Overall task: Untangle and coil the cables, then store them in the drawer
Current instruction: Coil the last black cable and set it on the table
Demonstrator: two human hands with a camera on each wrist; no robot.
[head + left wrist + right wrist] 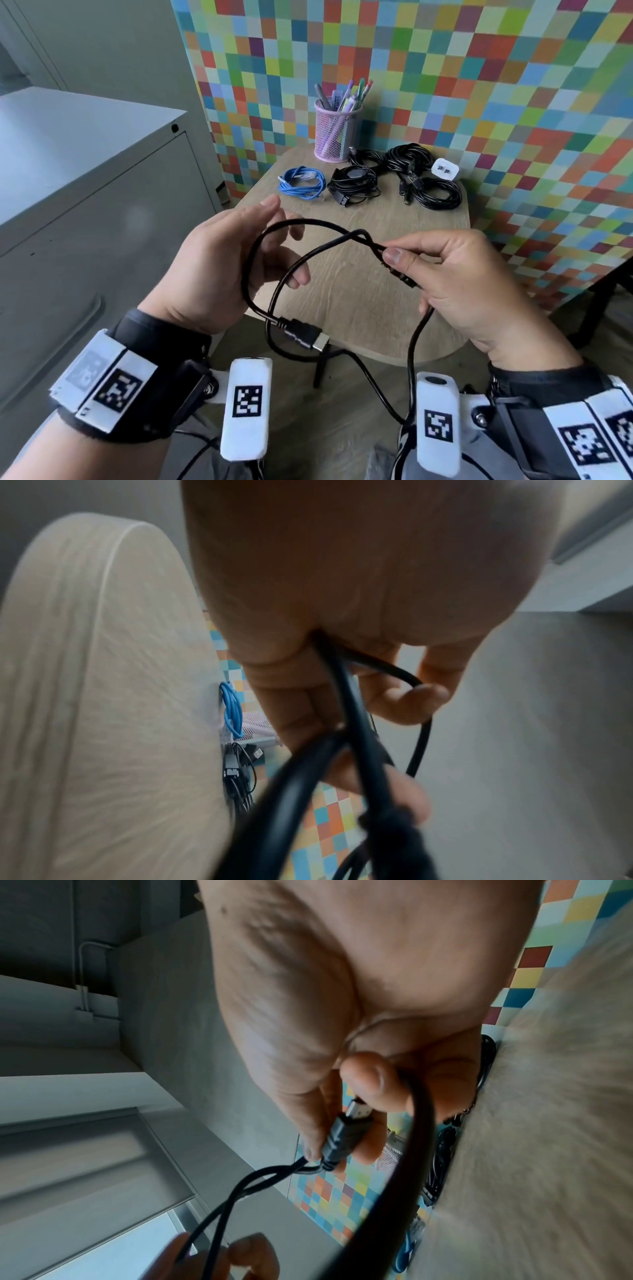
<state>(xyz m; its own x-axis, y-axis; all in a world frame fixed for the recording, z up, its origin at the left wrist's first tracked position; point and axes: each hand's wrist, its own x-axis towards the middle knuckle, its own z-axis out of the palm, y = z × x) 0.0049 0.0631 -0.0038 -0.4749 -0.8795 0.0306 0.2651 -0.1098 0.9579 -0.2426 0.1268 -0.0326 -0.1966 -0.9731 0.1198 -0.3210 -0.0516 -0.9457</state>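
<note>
Above the near edge of the table (359, 294) a black cable (298, 226) hangs looped between both hands. The right hand (469, 284) pinches it between thumb and fingers where two strands cross, and the wrist view shows a small plug (342, 1131) tucked under that same grip, its metal tip pointing back into the palm. The left hand (219, 270) has the loop running through its curled fingers (404, 702), which hook the cable loosely rather than clamp it (the thumb stands clear above). From the loop a larger plug (303, 334) with a silver tip dangles between the wrists, and a further length drops down from the right hand and runs out of sight below. Farther back on the table lie a coiled blue cable (301, 183) and several black coils (404, 173), beside a white charger (444, 169) and a pink mesh pen cup (335, 135). A grey cabinet (85, 178) stands to the left; its drawer fronts are hard to make out from here. Both wrist views are blurred at the cable's near strands, and how the black coils are divided cannot be told.
</note>
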